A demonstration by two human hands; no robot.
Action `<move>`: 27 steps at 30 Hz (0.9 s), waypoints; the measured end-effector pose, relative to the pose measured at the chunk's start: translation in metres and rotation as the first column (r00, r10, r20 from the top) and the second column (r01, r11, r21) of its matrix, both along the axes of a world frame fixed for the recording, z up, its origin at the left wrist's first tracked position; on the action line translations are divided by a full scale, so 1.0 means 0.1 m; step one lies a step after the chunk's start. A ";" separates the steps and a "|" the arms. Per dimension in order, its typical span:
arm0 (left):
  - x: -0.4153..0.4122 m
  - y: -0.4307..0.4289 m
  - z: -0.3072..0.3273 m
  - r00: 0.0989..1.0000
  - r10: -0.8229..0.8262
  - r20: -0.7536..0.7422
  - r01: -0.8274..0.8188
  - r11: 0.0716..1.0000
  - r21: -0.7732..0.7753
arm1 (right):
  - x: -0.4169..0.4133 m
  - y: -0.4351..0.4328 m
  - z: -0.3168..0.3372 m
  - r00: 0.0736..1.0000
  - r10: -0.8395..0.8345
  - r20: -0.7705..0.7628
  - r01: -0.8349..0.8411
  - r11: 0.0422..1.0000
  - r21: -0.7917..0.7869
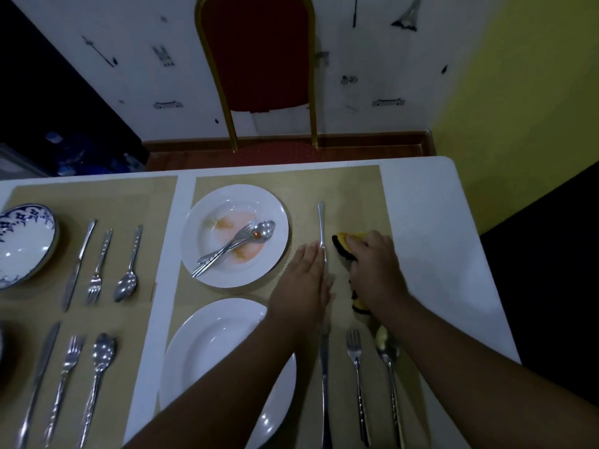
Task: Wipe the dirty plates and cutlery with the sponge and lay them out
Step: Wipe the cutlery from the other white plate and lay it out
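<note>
The left hand [303,286] lies flat with fingers straight and close together, its fingertips touching a knife [321,228] that lies just right of the dirty plate [235,234]. The right hand [372,264], further right of that plate, is curled around a yellow and black sponge [340,246] and presses it onto the mat beside the knife. The knife lies between the two hands.

On the dirty plate lie one fork [227,246] and one spoon [264,229], among orange smears.

In all, four knives, four forks and four spoons show on the tabletop [428,238]. One set of three is nearer than the dirty plate, beside a clean white plate [207,345]. Two sets are to its left. A blue-patterned bowl [26,244] sits far left of the dirty plate.
</note>
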State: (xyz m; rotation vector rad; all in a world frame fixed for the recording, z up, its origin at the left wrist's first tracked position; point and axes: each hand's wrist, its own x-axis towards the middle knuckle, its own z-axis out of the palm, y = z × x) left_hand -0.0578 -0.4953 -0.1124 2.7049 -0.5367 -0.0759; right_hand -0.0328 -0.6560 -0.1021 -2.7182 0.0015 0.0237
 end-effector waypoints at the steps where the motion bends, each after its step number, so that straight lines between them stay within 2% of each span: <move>1: -0.04 0.03 0.04 0.999 -0.015 0.036 0.014 0.999 0.028 | -0.03 0.00 0.03 1.000 0.010 0.011 -0.010 1.000 0.003; 3: -0.12 0.09 0.13 0.996 -0.026 0.091 0.020 0.997 0.069 | -0.08 0.03 0.07 0.999 0.018 0.030 -0.018 1.000 0.005; 5: -0.21 0.15 0.22 0.993 0.032 0.115 -0.036 0.999 0.034 | -0.14 0.10 0.14 0.999 0.022 0.046 -0.023 1.000 0.022; 9: -0.38 0.43 0.36 0.972 0.232 -0.023 -0.233 0.970 -0.072 | -0.26 0.32 0.29 0.990 0.096 0.108 -0.107 0.989 0.102; 12: -0.39 0.76 0.33 0.944 0.327 -0.036 -0.328 0.944 -0.040 | -0.30 0.57 0.36 0.984 0.137 0.111 -0.151 0.979 0.135; 18: -0.15 1.42 0.42 0.832 0.542 -0.119 -0.545 0.839 0.016 | -0.27 1.14 0.37 0.979 0.186 0.078 -0.199 0.954 0.223; 21: 0.03 1.66 0.41 0.819 0.559 -0.130 -0.562 0.827 0.014 | -0.21 1.44 0.34 0.977 0.206 0.050 -0.212 0.954 0.213; 27: 0.38 1.79 0.34 0.840 0.521 -0.152 -0.516 0.853 0.074 | -0.11 1.75 0.25 0.992 0.099 0.072 -0.113 0.966 0.231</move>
